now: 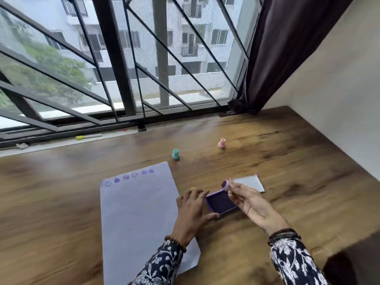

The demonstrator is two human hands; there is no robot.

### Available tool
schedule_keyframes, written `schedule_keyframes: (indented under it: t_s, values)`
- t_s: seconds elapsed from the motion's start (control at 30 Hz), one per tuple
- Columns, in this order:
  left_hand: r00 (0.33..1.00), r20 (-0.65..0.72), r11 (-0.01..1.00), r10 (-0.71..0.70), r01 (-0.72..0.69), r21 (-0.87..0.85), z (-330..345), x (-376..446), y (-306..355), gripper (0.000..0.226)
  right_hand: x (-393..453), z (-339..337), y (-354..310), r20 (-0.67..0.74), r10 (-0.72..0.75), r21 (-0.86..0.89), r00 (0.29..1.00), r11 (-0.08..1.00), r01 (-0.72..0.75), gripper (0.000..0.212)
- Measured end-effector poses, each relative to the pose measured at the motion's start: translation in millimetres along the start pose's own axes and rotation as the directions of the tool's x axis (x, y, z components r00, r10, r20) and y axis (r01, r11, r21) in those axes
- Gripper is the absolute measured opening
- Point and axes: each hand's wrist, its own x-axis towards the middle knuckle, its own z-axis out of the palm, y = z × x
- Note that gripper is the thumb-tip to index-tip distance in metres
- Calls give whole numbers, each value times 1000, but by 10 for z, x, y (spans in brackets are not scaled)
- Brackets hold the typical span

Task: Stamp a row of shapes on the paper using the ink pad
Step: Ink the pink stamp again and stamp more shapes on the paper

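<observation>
Wood-grain table (277, 145), seen from the head view, running up to a barred window (123, 58); dark curtain (287, 48) bunched at the window's right end; pale wall (339, 89) along the right.

White paper (137, 212) lies lengthwise on the table, slightly skewed; row of purple stamped shapes (128, 176) along its far edge, some solid blots, some outlined, details too small to read.

Ink pad (221, 204), purple tray with dark inked centre, sits open on the table just right of the paper; its lid (249, 183) lies beyond it to the right, inner side up, apart from the tray.

Left hand (193, 210) rests palm down at the paper's right edge, fingers spread and relaxed, thumb tip touching the near left corner of the ink pad; ring on one finger, bead bracelet at the wrist; a small yellow object shows just past the fingertips, identity unclear.

Right hand (246, 200) held above the ink pad, pinching a purple stamp (226, 185) at the fingertips; stamp tilted, dark inked face turned up and left; clear of both pad and paper.

Teal stamp (175, 154) stands upright beyond the paper's far right corner; pink stamp (221, 143) upright further right and back, well apart from it.

Yellow-capped marker (88, 136) lies on the window sill.

Both sleeves dark with white floral print.
</observation>
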Motion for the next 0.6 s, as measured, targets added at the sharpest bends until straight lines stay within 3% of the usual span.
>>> schedule_keyframes:
  t_s: [0.1, 0.27, 0.43, 0.6]
  values:
    - [1000, 6, 1000, -12, 12, 10, 29, 45, 28, 71, -2, -86, -57, 27, 25, 5, 999, 1000, -25, 15]
    - [1000, -20, 1000, -24, 23, -13, 30, 54, 45, 58, -17, -194, -79, 43, 96, 4, 994, 995, -96, 35]
    - [1000, -14, 1000, -19, 18, -24, 5, 50, 54, 66, 38, -208, -22, -22, 101, -45, 995, 994, -101, 12]
    - [1000, 14, 1000, 2, -2, 11, -3, 21, 41, 78, 88, -249, 14, -123, -7, -174, 992, 985, -15, 12]
